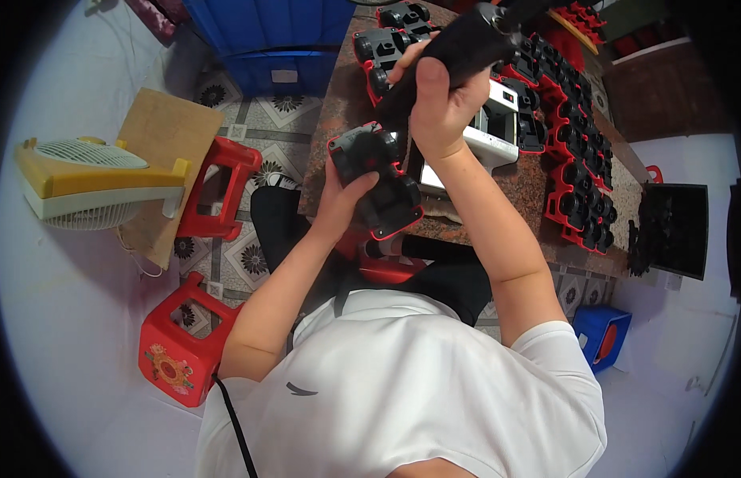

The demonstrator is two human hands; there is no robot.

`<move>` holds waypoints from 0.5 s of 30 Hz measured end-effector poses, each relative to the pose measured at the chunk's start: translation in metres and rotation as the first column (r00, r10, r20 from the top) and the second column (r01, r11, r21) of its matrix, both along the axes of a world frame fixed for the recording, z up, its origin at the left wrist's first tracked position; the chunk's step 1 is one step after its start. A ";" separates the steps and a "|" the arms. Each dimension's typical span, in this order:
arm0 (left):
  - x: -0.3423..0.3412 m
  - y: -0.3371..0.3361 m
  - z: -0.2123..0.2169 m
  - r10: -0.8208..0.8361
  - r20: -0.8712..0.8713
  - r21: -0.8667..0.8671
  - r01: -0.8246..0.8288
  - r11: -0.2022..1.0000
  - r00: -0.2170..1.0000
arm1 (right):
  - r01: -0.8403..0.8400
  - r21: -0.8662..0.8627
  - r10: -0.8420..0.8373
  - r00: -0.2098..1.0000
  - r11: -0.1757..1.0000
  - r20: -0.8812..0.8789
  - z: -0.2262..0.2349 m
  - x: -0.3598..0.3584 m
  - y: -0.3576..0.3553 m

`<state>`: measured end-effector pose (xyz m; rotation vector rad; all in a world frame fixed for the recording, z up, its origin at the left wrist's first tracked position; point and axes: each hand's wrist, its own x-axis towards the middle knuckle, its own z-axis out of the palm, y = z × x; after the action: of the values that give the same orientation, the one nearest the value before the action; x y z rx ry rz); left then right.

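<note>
My left hand grips a toy car chassis, black with red edges and black wheels, and tilts it up over the table's near edge. Its thumb lies across the black underside. My right hand is wrapped round a black electric screwdriver, which slants down toward the chassis. The driver's tip is hidden against the dark parts, so I cannot tell whether it touches. Just beyond my right wrist stands a white box-shaped device with an opening in its front, possibly a screw feeder.
More toy car chassis stand in rows along the right of the speckled stone table, and several others at its far left. A red stool, a yellow-and-white fan and a blue bin are to the left.
</note>
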<state>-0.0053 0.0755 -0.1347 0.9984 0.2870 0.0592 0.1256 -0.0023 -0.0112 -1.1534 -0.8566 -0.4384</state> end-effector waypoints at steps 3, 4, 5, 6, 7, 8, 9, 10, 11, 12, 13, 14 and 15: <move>0.001 0.000 0.000 -0.001 0.006 0.002 0.001 1.000 1.000 | 0.001 -0.046 0.001 0.999 0.999 0.035 0.000 0.005 0.007; 0.002 0.000 0.000 0.004 0.001 0.012 -0.004 1.000 1.000 | -0.067 -0.070 0.065 0.997 0.995 -0.032 -0.004 0.008 0.004; 0.001 -0.001 0.000 0.002 -0.002 0.009 -0.002 1.000 1.000 | -0.066 -0.073 0.063 0.997 0.995 -0.036 -0.005 0.008 0.004; 0.001 -0.001 0.000 0.010 -0.002 0.008 -0.010 1.000 1.000 | -0.093 -0.059 0.090 0.995 0.994 -0.037 -0.005 0.008 0.005; 0.002 -0.001 -0.001 0.018 -0.002 0.008 -0.018 1.000 1.000 | -0.119 -0.045 0.118 0.992 0.992 -0.038 -0.004 0.007 0.006; 0.003 -0.001 -0.002 0.019 -0.004 0.007 -0.019 1.000 1.000 | -0.121 -0.046 0.119 0.992 0.992 -0.040 -0.005 0.007 0.006; 0.002 -0.001 -0.003 0.022 -0.007 0.016 -0.022 1.000 1.000 | -0.112 -0.054 0.111 0.994 0.992 -0.016 -0.005 0.006 0.006; 0.001 -0.001 -0.003 0.025 -0.009 0.024 -0.025 0.999 1.000 | -0.102 -0.061 0.103 0.995 0.993 0.008 -0.006 0.005 0.006; 0.001 -0.002 -0.003 0.024 -0.011 0.025 -0.024 0.999 1.000 | -0.101 -0.061 0.102 0.995 0.993 0.006 -0.007 0.005 0.006; 0.001 -0.001 0.000 0.021 -0.029 0.031 -0.020 0.999 0.999 | -0.072 -0.081 0.072 0.997 0.994 -0.001 -0.008 0.006 0.007; 0.001 0.000 0.001 0.017 -0.046 0.037 -0.015 0.999 0.999 | -0.043 -0.101 0.042 0.999 0.994 -0.007 -0.008 0.006 0.007; 0.001 0.000 0.000 0.013 -0.046 0.037 -0.011 0.999 0.999 | -0.039 -0.100 0.039 0.999 0.994 -0.007 -0.009 0.007 0.007; 0.002 0.000 -0.002 0.011 -0.066 0.046 -0.008 0.999 0.998 | -0.083 -0.088 0.082 0.996 0.993 -0.023 -0.008 0.009 0.006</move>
<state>-0.0028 0.0757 -0.1371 1.0454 0.3529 0.0416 0.1343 0.0035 -0.0192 -1.1972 -0.9106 -0.3235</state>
